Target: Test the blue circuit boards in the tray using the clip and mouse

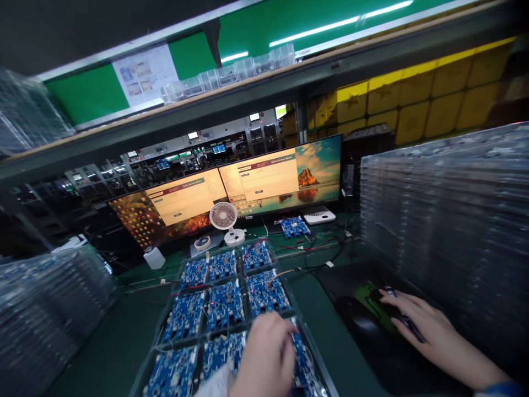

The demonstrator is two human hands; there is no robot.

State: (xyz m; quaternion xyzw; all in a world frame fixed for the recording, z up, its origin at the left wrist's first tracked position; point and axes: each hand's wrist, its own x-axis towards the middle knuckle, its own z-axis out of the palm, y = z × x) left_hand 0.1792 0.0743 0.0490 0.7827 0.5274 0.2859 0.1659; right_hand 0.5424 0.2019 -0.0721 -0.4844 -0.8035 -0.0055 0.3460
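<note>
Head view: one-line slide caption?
Left hand over tray of blue circuit boards; right hand holding pen-like tool beside black mouse.

Only illegible text on both monitors (pixel 278 177)

Gap between tray (pixel 317 354) and mousepad (pixel 390 353), stacks (pixel 446 231) flanking
</note>
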